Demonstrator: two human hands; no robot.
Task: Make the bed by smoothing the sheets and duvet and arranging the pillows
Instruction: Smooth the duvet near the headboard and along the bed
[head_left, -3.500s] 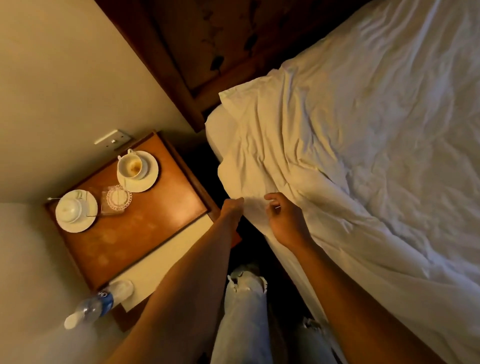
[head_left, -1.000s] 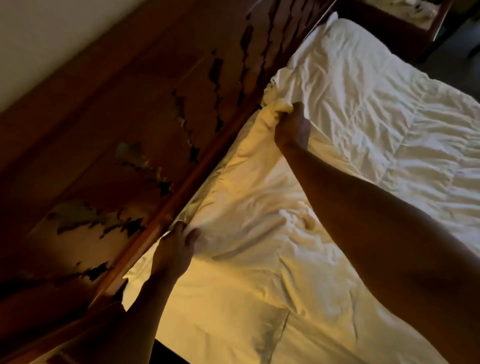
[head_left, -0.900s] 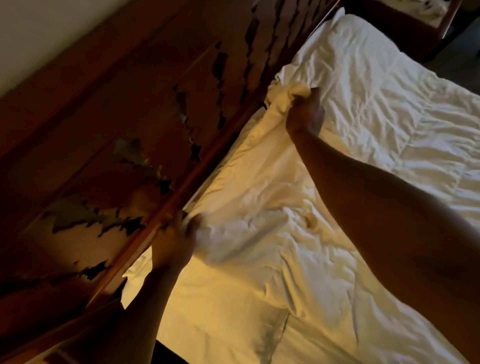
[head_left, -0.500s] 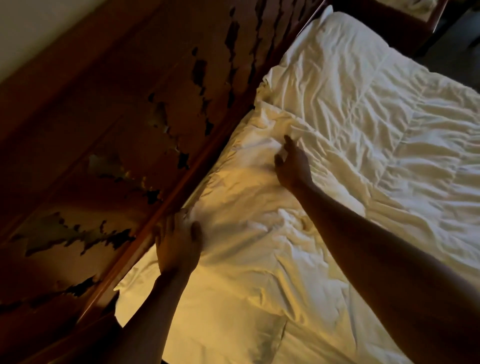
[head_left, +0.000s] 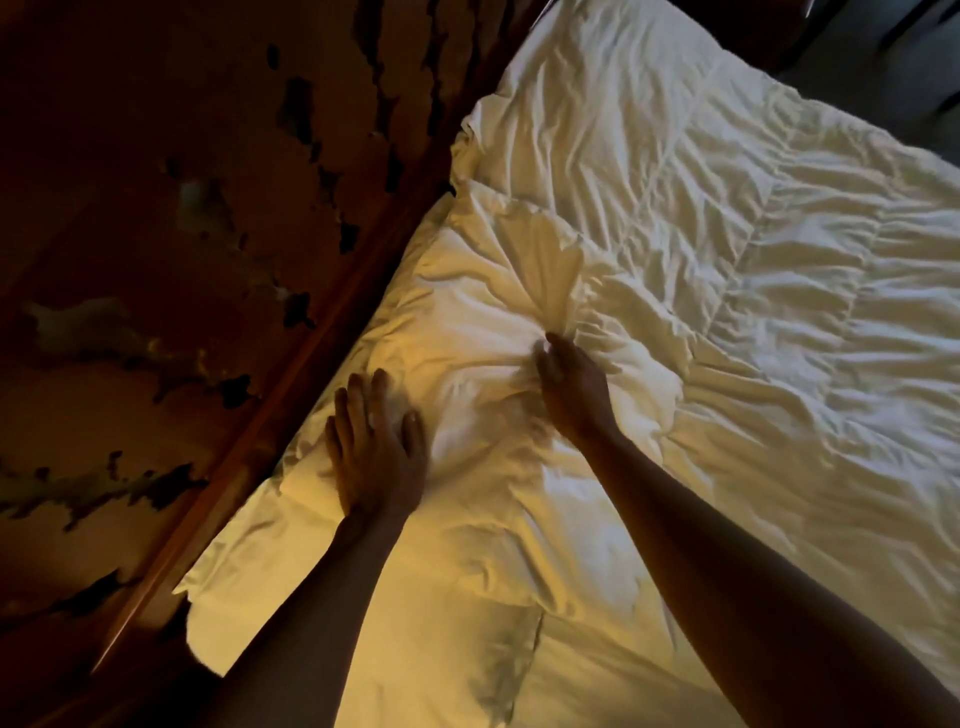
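A: Where does the left hand lie?
B: Flat on the white duvet near the wooden headboard, fingers straight and spread, pressing the fabric and holding nothing.

A: And the right hand?
B: Further in, near the left, at the centre of radiating creases. Its fingertips are blurred and curl into the cloth; whether they pinch a fold cannot be told.

A: The duvet?
B: Wrinkled, covering the bed up to the headboard edge.
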